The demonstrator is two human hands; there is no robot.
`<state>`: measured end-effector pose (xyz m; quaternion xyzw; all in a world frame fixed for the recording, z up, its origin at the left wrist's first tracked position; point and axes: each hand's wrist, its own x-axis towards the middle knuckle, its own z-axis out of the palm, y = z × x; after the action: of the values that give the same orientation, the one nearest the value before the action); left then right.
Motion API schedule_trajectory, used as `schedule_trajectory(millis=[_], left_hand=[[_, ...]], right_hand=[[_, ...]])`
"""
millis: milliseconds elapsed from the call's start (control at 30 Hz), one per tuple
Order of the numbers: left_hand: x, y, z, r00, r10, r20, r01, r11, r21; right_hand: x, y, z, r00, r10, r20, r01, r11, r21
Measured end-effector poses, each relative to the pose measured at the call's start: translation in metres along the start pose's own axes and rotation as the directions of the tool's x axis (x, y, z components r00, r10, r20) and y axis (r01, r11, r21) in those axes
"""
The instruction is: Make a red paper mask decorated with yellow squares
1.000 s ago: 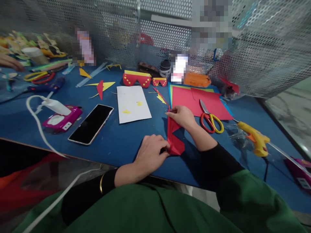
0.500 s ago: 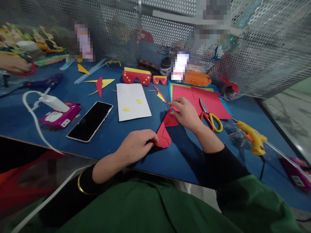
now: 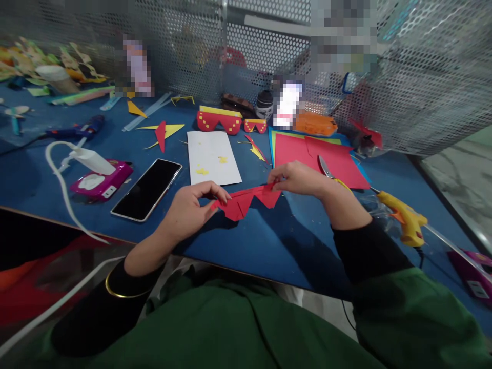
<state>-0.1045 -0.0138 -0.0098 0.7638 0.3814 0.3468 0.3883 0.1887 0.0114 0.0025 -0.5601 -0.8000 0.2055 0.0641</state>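
Red paper glasses [image 3: 239, 206] hang between my two hands just above the blue table [image 3: 246, 251], their two pointed lens shapes facing down. My left hand [image 3: 188, 210] pinches the left end between thumb and fingers. The right end is gripped by my right hand [image 3: 295, 178], whose fingertips close over the paper's top edge. Behind them lies a white sheet [image 3: 211, 159] with small yellow paper bits [image 3: 202, 172] on it. Finished-looking red and yellow paper glasses [image 3: 219, 122] stand farther back, beside a smaller pair [image 3: 255, 125].
Scissors [image 3: 324, 165] lie on red paper sheets [image 3: 342, 166], partly behind my right forearm. A yellow glue gun [image 3: 407, 218] is at the right. A phone [image 3: 148, 190] and a purple power socket [image 3: 100, 180] with a white cable lie left. A perforated metal screen [image 3: 265, 46] stands behind.
The red paper glasses have turned from slanted to nearly level and lifted. My left hand moved left and up with its end. The other person's hand at far left has left the view.
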Motion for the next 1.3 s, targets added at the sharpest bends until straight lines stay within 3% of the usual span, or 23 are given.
schedule_trajectory(millis=[100,167,267,333,367,433,500,567,700,800,833,900,967,1033,1100,1167,1300], left_hand=[[0.008,-0.003,0.004,0.992,-0.081,-0.098,0.066,0.988,-0.142],[0.012,-0.007,0.010,0.966,-0.132,-0.221,0.086,0.975,-0.207],[0.012,-0.008,0.022,0.869,-0.087,-0.488,0.024,0.991,-0.133],[0.008,-0.001,0.033,0.846,0.033,-0.532,-0.029,0.999,0.015],[0.006,0.004,0.039,0.879,0.126,-0.459,-0.085,0.990,0.110],[0.001,0.014,0.054,0.925,0.345,-0.159,-0.305,0.924,0.231],[-0.002,0.023,0.069,0.878,0.458,0.141,-0.479,0.822,0.310],[-0.003,0.029,0.083,0.806,0.504,0.309,-0.591,0.693,0.412],[-0.002,0.034,0.096,0.686,0.573,0.449,-0.705,0.371,0.604],[0.000,0.033,0.096,0.630,0.624,0.463,-0.729,0.269,0.630],[0.001,0.032,0.095,0.622,0.633,0.460,-0.732,0.262,0.629],[0.001,0.029,0.093,0.623,0.631,0.463,-0.735,0.270,0.622],[0.001,0.024,0.091,0.644,0.605,0.469,-0.729,0.298,0.616],[0.000,0.020,0.090,0.665,0.575,0.477,-0.720,0.325,0.613],[-0.002,0.016,0.090,0.677,0.559,0.479,-0.715,0.348,0.606],[-0.003,0.014,0.091,0.683,0.555,0.475,-0.713,0.367,0.597],[-0.003,0.013,0.092,0.665,0.561,0.492,-0.730,0.354,0.584]], right_hand=[[-0.023,0.007,-0.006,0.997,0.065,0.030,-0.068,0.992,0.108],[-0.040,0.011,-0.004,0.986,0.164,0.024,-0.164,0.941,0.296],[-0.067,0.009,0.011,0.908,0.418,-0.035,-0.295,0.696,0.654],[-0.085,-0.002,0.028,0.806,0.589,-0.060,-0.298,0.491,0.819],[-0.093,-0.009,0.038,0.753,0.656,-0.055,-0.283,0.398,0.872],[-0.106,-0.027,0.056,0.719,0.695,-0.003,-0.250,0.263,0.932],[-0.114,-0.045,0.070,0.712,0.701,0.041,-0.232,0.181,0.956],[-0.118,-0.059,0.079,0.708,0.704,0.050,-0.216,0.149,0.965],[-0.116,-0.073,0.085,0.651,0.757,-0.058,-0.148,0.202,0.968],[-0.117,-0.073,0.088,0.640,0.760,-0.108,-0.130,0.246,0.960],[-0.120,-0.071,0.089,0.651,0.750,-0.121,-0.151,0.284,0.947],[-0.128,-0.067,0.093,0.671,0.718,-0.186,-0.246,0.452,0.857],[-0.140,-0.061,0.097,0.685,0.651,-0.328,-0.350,0.688,0.636],[-0.151,-0.057,0.101,0.698,0.516,-0.497,-0.397,0.856,0.331],[-0.158,-0.057,0.104,0.729,0.329,-0.601,-0.380,0.924,0.045],[-0.158,-0.060,0.107,0.765,0.150,-0.626,-0.326,0.929,-0.175],[-0.152,-0.067,0.111,0.779,-0.054,-0.625,-0.223,0.908,-0.356]])
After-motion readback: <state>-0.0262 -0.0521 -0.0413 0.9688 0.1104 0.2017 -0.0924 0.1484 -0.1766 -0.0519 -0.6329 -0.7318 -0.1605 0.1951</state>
